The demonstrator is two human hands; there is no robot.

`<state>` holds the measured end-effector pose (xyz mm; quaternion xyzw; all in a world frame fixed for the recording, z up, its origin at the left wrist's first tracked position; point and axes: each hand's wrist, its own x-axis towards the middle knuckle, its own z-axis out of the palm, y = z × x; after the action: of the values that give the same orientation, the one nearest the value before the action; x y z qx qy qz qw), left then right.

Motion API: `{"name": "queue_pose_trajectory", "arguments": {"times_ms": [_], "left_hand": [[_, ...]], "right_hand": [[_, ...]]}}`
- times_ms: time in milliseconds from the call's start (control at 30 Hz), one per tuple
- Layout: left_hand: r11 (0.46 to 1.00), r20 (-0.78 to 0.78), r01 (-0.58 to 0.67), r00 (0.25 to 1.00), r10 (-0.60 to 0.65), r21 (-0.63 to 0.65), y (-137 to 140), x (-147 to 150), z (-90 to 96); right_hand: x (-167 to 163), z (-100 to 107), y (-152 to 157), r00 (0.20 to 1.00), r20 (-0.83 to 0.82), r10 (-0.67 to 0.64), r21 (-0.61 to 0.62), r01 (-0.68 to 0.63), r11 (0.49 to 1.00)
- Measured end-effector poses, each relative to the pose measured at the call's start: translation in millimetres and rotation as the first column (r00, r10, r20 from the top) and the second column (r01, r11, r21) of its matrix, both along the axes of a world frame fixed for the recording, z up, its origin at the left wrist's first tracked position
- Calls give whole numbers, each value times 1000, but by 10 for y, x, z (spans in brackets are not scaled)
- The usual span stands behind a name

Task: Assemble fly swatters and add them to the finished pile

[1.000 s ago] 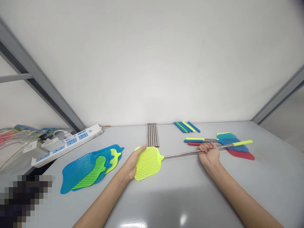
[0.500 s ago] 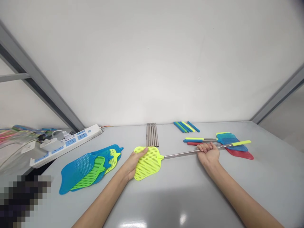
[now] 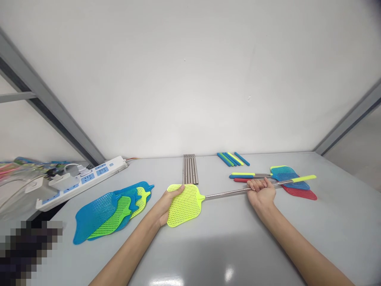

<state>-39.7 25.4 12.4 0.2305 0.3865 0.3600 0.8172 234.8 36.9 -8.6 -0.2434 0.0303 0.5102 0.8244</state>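
A fly swatter (image 3: 185, 206) with a yellow mesh head, a metal rod and a yellow grip lies level across both my hands, above the table. My left hand (image 3: 167, 204) pinches the left edge of its head, thumb in front and the other fingers mostly hidden behind. Around the metal rod, closer to the grip end, my right hand (image 3: 261, 190) is closed with its palm turned up. Just behind the right hand rest finished-looking swatters with blue (image 3: 284, 173) and red (image 3: 300, 193) heads, partly under the held swatter's grip.
Loose blue, green and yellow swatter heads (image 3: 95, 212) overlap on the left. Metal rods (image 3: 189, 169) lie side by side near the wall, with several coloured grips (image 3: 233, 159) to their right. A power strip (image 3: 89, 178) with plugs and cables stands at the back left.
Almost nothing differs. The swatter's grip end has shifted very slightly to the right, with both hands keeping their hold.
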Motion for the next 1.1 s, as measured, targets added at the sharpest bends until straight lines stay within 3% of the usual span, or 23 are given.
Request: {"name": "queue_pose_trajectory", "arguments": {"times_ms": [367, 1100], "left_hand": [[993, 0, -11, 1000, 11, -118, 11, -8, 18], [994, -47, -54, 998, 50, -91, -11, 45, -7]], "right_hand": [[8, 20, -2, 1000, 20, 2, 78, -4, 997], [-120, 6, -44, 998, 45, 43, 43, -45, 998]]}}
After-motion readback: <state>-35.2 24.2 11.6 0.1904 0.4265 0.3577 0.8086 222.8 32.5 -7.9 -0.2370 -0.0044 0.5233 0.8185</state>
